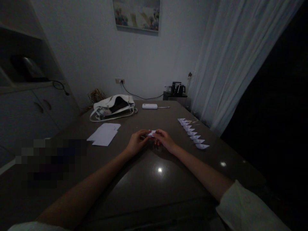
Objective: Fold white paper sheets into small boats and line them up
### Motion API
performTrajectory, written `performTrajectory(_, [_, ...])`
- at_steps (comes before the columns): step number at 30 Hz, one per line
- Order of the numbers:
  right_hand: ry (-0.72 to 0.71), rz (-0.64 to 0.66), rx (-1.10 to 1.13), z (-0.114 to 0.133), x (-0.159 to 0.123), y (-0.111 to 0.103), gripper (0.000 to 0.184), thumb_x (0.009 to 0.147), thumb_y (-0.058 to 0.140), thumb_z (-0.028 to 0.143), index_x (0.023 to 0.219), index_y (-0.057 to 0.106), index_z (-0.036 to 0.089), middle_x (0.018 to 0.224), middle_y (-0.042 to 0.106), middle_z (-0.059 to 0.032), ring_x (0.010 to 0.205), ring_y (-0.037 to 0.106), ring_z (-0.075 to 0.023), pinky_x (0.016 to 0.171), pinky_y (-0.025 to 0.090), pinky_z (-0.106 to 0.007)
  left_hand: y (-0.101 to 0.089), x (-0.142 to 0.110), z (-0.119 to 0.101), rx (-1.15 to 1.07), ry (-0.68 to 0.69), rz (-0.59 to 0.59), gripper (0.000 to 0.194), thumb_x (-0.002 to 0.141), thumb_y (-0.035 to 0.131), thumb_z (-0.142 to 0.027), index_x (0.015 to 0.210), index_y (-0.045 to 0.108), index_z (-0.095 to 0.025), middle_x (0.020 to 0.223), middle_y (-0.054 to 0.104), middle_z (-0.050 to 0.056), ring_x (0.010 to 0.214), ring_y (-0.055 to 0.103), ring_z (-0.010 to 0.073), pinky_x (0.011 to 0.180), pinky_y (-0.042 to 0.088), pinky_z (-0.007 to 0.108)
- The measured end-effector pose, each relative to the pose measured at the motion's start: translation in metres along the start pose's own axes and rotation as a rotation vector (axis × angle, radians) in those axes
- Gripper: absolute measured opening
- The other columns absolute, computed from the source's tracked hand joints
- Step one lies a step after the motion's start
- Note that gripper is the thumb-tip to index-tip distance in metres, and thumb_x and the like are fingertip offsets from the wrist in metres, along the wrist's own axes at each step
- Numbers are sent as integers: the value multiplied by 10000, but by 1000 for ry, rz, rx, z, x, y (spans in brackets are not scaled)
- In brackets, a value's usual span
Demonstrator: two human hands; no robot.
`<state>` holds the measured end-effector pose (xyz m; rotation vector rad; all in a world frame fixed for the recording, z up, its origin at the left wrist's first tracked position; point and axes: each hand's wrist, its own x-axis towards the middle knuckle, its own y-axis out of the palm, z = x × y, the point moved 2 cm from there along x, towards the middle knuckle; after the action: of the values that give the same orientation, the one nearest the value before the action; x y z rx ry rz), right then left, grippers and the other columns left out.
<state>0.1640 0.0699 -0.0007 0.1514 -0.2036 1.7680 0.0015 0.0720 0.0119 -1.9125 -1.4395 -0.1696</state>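
A small folded piece of white paper (151, 132) is pinched between my two hands, just above the middle of the dark glossy table (144, 189). My left hand (138, 141) grips its left side with thumb and fingers. On the other side, my right hand (164, 140) is closed on the right end. Fingers cover much of the paper, so its exact fold is hard to make out. To the right stands a row of several folded paper boats (191, 130). Loose white paper sheets (106, 134) lie in an overlapping pile to the left.
A white handbag (113, 107) sits open at the back left. Behind my hands lies a white power bank (149, 106) with a short cable. Small scraps (192, 121) are scattered by the boats. A kettle (180, 89) stands beyond the table, near the curtain (223, 64).
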Motion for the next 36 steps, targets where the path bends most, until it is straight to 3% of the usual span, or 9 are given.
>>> performTrajectory(6, [29,-51,109,4,-4,-2,392,714,631,416,1029,489,230,722,595,44,493,551,-82,411,391,-171,0,0,-3,-7,3,-28,353,791,598,-370,1043,669,-133,995,678,105,781,641,188,672,528,285])
performTrajectory(15, [-18,-37,103,3,-3,-2,220,693,547,248,905,554,193,707,607,22,511,555,-90,417,379,-172,2,0,3,12,-21,-28,350,801,596,-345,1049,671,-109,999,696,120,815,655,209,700,524,299])
performTrajectory(30, [-79,-32,38,3,-2,-2,240,699,651,369,804,534,188,694,596,29,500,536,-83,419,379,-177,2,1,1,-64,-49,-41,309,843,537,-389,976,654,-136,907,692,87,795,647,195,710,495,280])
performTrajectory(36, [-76,-24,38,5,-3,-3,283,688,685,408,775,537,183,667,607,29,499,534,-83,429,375,-180,2,1,7,-151,-72,-56,268,835,546,-412,827,580,-146,733,635,35,670,607,160,614,466,243])
